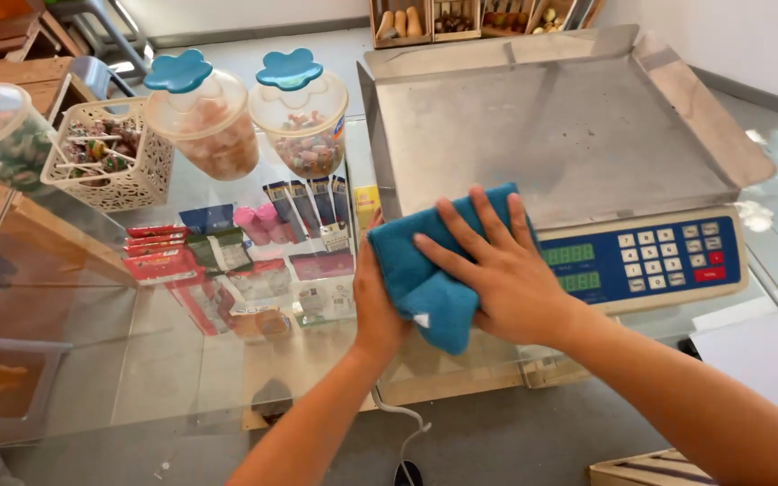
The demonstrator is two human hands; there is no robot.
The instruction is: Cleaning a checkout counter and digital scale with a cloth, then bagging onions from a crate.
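From the head camera, the right hand [497,270] is lying open, fingers spread flat, pressing a blue cloth [429,270] onto the near left corner of a weighing scale [587,144]. The left hand [373,301] is cupping the cloth's left edge, fingers hidden behind it, so its grip cannot be told. The cloth is covering the left end of the scale's blue keypad panel [650,256], beside two green displays. The scale is sitting on a glass counter [182,360]. To the far left, two clear candy jars [254,121] with blue flower lids are standing beside one white basket [110,153] of lollipops. Packets are showing beneath the glass.
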